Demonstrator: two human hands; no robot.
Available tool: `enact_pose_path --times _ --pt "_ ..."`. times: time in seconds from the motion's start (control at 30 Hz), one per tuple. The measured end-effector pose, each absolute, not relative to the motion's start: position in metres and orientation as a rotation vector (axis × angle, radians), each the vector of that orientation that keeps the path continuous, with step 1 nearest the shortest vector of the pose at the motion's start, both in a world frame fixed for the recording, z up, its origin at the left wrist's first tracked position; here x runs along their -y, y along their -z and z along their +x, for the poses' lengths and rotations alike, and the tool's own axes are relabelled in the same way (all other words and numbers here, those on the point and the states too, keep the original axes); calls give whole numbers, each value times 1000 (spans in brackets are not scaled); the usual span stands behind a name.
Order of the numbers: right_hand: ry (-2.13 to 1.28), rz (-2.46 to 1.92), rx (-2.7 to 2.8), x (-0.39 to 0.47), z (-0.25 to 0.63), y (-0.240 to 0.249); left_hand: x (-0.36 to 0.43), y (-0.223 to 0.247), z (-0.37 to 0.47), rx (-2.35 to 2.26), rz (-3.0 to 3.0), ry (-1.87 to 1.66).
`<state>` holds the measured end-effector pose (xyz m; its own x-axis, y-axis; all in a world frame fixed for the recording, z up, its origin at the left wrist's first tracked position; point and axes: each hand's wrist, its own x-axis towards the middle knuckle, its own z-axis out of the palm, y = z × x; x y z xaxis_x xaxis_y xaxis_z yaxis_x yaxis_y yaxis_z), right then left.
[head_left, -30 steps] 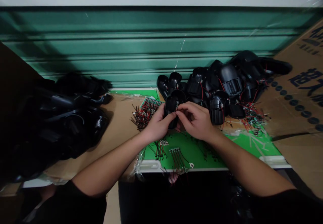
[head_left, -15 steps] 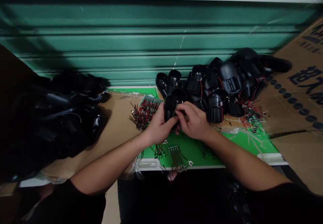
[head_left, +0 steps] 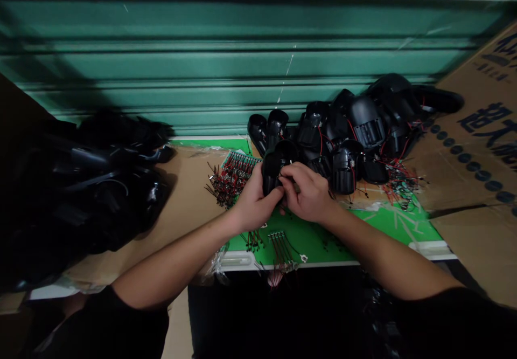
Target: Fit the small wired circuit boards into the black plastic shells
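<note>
A black plastic housing (head_left: 273,166) with a rounded, hollow top is held over the green work surface (head_left: 242,243). My left hand (head_left: 255,200) wraps around its left side, thumb across the lower front. My right hand (head_left: 307,191) is closed in a pinch at the housing's right edge; a small pale bit shows by the fingertips, too small to name. Left of the hands lies a bundle of small circuit boards with red and black wires (head_left: 232,178). Nearer to me, a short row of wired boards (head_left: 283,246) lies by the table's front edge.
Several similar black housings (head_left: 347,167) with red wires are heaped at the back right, beside loose wires (head_left: 402,184). A cardboard box (head_left: 476,149) stands at the right. Dark plastic parts (head_left: 109,181) pile up on cardboard (head_left: 186,178) at the left. A green ribbed shutter (head_left: 194,73) rises behind.
The whole view has shifted slightly. Both hands keep the same hold on the housing, and the right fingers have moved only a little at its edge.
</note>
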<state>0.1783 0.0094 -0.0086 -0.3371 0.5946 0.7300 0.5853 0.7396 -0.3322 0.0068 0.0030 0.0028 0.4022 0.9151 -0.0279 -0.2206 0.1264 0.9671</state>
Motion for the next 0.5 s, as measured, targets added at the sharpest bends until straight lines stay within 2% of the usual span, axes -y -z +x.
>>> enact_pose_path --times 0.5 --pt "12 -912 2011 -7 178 8 -1 -1 7 -766 1181 -973"
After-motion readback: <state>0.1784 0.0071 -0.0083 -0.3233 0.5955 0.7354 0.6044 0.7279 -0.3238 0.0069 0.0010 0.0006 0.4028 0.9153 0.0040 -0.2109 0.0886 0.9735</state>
